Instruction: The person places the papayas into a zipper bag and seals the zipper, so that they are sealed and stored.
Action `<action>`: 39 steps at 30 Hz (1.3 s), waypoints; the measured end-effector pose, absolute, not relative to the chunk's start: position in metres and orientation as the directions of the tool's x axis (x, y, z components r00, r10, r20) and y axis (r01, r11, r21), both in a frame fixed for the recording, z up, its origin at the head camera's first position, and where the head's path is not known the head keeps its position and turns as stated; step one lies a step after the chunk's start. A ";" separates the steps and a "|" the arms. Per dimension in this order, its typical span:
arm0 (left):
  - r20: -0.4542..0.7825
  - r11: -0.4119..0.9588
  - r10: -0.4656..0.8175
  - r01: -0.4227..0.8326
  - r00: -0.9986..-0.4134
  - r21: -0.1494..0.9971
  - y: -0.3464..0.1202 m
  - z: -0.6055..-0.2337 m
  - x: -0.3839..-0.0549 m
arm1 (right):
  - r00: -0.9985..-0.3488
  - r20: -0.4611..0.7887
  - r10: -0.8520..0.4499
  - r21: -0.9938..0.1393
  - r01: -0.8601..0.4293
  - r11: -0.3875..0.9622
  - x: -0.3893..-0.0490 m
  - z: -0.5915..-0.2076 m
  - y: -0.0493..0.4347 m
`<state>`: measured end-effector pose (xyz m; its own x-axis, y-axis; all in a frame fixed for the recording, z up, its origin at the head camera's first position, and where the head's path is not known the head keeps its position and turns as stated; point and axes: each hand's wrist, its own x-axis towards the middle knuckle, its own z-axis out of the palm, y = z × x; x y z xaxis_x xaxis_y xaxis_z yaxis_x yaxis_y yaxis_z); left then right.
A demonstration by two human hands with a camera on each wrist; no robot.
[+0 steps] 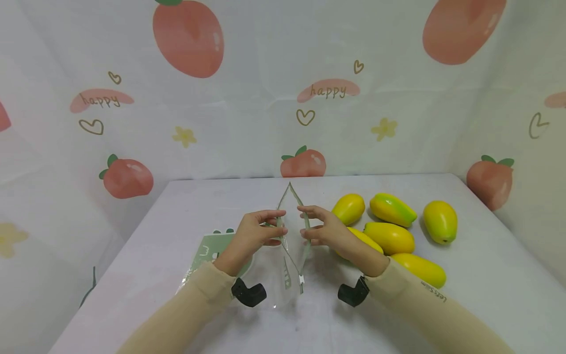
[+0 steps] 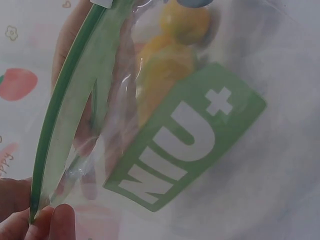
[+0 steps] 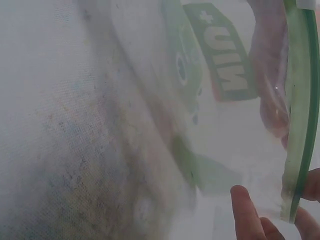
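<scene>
A clear zip bag (image 1: 287, 287) with a green zip edge is held upright between both hands, its mouth spread into a diamond. My left hand (image 1: 258, 230) pinches the left rim between thumb and fingers. On the opposite rim, my right hand (image 1: 329, 232) pinches the zip strip in the same way. A white slider (image 1: 301, 279) sits at the near end of the zip. The left wrist view shows the bag's green "NIU+" label (image 2: 192, 135) close up. Through the clear film (image 3: 225, 145) in the right wrist view, the other hand shows faintly.
Several yellow-green fruits like mangoes (image 1: 389, 238) lie on the right of the white table (image 1: 482, 275), some partly behind the right forearm. A flat green printed package (image 1: 208, 246) lies left, partly under the left arm. A printed cloth (image 1: 247, 108) hangs behind.
</scene>
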<state>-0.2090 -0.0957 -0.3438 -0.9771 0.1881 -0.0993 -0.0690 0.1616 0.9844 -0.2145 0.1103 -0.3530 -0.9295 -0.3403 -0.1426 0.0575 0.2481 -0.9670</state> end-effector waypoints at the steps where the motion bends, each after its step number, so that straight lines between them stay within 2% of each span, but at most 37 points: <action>1: -0.097 0.167 0.190 -0.066 -0.977 0.984 -0.095 -0.344 -0.209 | -0.929 -0.143 -0.340 -0.967 0.058 0.247 -0.215 -0.353 0.110; 20: -0.111 0.178 0.187 -0.077 -0.976 0.981 -0.090 -0.348 -0.212 | -0.923 -0.142 -0.356 -0.972 0.062 0.227 -0.216 -0.346 0.115; 27: -0.105 0.180 0.184 -0.071 -0.977 0.981 -0.091 -0.348 -0.213 | -0.924 -0.071 -0.375 -0.988 0.014 0.152 -0.218 -0.335 0.129; 35: -0.097 0.159 0.184 -0.068 -0.978 0.985 -0.091 -0.348 -0.212 | -0.928 -0.010 -0.374 -0.987 -0.050 0.153 -0.215 -0.303 0.152; 39: -0.098 0.154 0.187 -0.069 -0.977 0.986 -0.092 -0.348 -0.211 | -0.934 0.058 -0.353 -0.979 -0.123 0.164 -0.209 -0.292 0.165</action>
